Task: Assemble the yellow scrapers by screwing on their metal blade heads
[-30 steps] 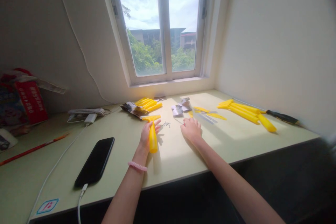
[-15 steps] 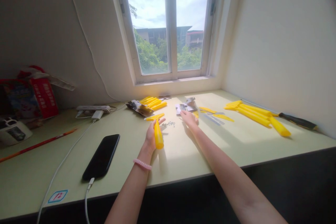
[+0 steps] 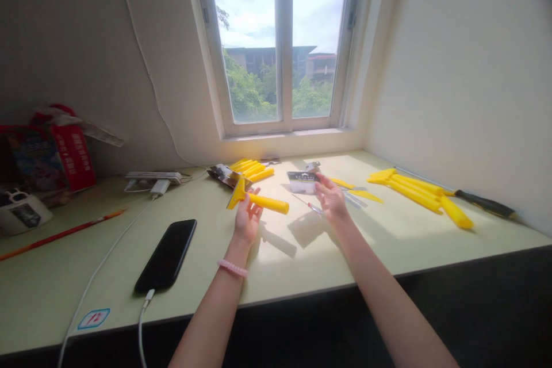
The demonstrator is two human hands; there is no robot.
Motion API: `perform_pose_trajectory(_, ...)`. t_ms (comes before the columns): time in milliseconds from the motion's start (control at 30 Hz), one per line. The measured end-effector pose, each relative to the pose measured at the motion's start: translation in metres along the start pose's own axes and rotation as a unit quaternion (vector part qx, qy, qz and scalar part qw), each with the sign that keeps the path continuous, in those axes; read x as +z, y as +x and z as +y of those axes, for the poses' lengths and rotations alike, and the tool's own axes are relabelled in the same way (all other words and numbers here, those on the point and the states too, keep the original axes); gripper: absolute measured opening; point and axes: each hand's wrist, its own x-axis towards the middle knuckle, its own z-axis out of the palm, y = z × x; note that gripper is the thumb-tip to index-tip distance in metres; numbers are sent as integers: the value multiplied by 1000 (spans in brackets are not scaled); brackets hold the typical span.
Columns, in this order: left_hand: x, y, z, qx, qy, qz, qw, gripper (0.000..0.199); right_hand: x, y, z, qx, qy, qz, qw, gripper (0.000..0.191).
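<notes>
My left hand (image 3: 247, 223) is closed around a yellow scraper (image 3: 271, 203), its wide head to the left and its handle lying out to the right. In my right hand (image 3: 334, 202), raised above the desk, the fingers pinch a small flat packet (image 3: 302, 177) with a black printed upper part and a pale lower part. A thin screwdriver (image 3: 315, 207) with a red and clear handle also sticks out from under that hand, its shaft pointing up-left. The packet's contents cannot be made out. Flat yellow pieces (image 3: 365, 194) lie just beyond my right hand.
Several yellow handles (image 3: 254, 169) lie by dark packaging (image 3: 222, 173) below the window. More yellow parts (image 3: 416, 190) and a black-handled tool (image 3: 485, 203) are at the right. A phone (image 3: 166, 256) on a cable, a power strip (image 3: 153, 178) and a red stick (image 3: 64, 234) occupy the left.
My right hand has lifted the packet from the desk and turned it. My left hand has swung the scraper so its handle points right instead of towards me.
</notes>
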Motion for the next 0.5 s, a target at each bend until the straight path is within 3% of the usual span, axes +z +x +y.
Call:
perform_pose_trajectory(200,-1,0,4,38,-45,32,998,13,-6,-11,-14,44,67,-130,988,55)
perform_pose_trajectory(367,-3,2,4,48,-13,10,999,15,-5,-14,-12,109,-46,-222,968,43)
perform_pose_trajectory(500,-2,-1,0,35,43,-21,998,13,-4,-14,-8,77,-160,-240,954,32)
